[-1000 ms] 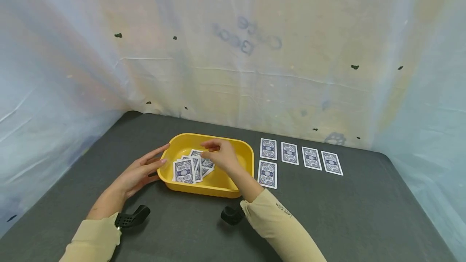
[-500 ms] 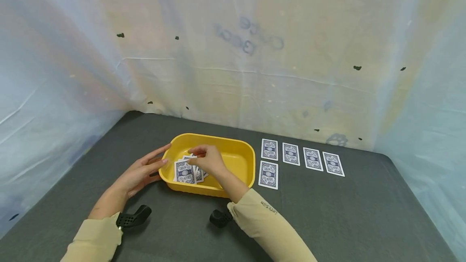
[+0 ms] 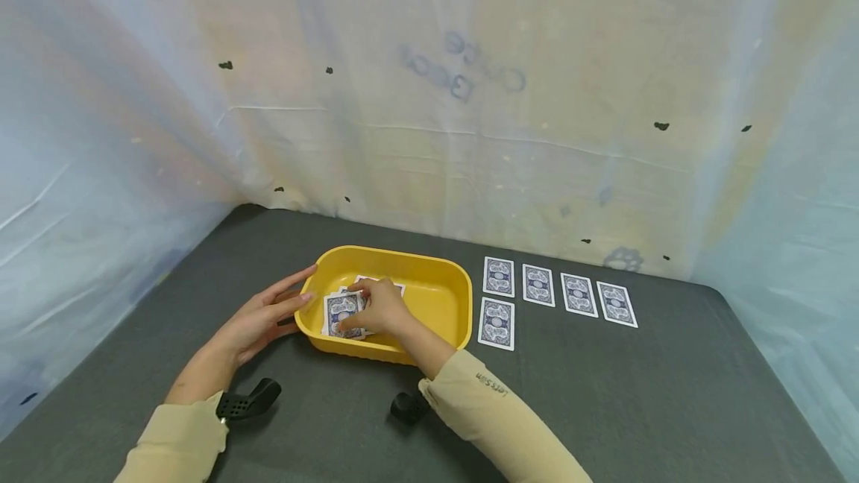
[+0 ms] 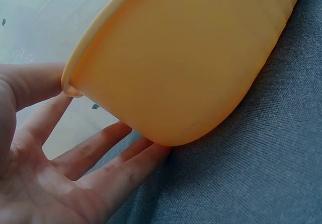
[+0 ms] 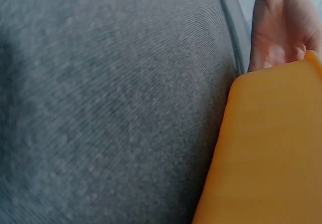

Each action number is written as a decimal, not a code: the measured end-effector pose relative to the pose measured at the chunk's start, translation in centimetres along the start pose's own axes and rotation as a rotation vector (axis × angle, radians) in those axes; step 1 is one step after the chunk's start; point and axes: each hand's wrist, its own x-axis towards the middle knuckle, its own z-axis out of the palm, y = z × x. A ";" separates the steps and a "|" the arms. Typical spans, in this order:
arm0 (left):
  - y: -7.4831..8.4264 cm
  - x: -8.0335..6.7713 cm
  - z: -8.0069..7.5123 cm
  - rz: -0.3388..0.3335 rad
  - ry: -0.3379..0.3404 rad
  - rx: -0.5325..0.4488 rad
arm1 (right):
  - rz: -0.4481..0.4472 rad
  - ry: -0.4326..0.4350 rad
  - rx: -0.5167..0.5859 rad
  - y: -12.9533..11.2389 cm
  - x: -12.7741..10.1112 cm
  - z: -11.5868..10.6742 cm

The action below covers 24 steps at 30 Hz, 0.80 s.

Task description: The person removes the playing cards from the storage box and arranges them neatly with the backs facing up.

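A yellow plastic tray (image 3: 439, 297) stands on the dark cloth, with several blue-backed playing cards (image 3: 340, 307) piled face down in its left half. My right hand (image 3: 384, 310) reaches over the near rim and grips the top card, thumb on its near right part and fingers at its far edge. Along the tray's left end, my left hand (image 3: 258, 317) rests with fingers spread. The left wrist view has that thumb at the rim and the straight fingers against the outer wall. In the right wrist view, the tray's wall (image 5: 271, 148) hides the right hand's work.
Right of the tray, several face-down cards (image 3: 538, 285) lie in a row, and a single card (image 3: 496, 323) lies nearer, below the leftmost one. Pale sheeting (image 3: 429, 155) walls off the back and sides of the dark table (image 3: 604, 408).
My right hand has moved left and nearer, from the back cards to the front pile. A card edge now shows behind its fingers. The left hand has stayed at the tray.
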 end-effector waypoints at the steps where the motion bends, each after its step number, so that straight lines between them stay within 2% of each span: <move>1: 0.0 0.0 0.0 0.000 -0.001 0.000 | -0.003 -0.003 -0.033 0.0 0.0 0.1; 5: 0.0 0.0 0.0 0.002 0.001 0.004 | -0.020 -0.003 -0.162 0.0 -0.2 0.2; 9: 0.0 0.0 0.1 -0.003 0.008 0.006 | -0.022 0.005 -0.221 0.0 -0.4 0.1; 15: 0.1 0.1 0.1 -0.016 0.014 0.011 | 0.018 0.014 -0.218 0.4 -0.6 -0.5; 24: 0.1 0.1 0.1 -0.023 0.021 0.011 | 0.088 0.030 -0.148 1.0 -1.2 -1.4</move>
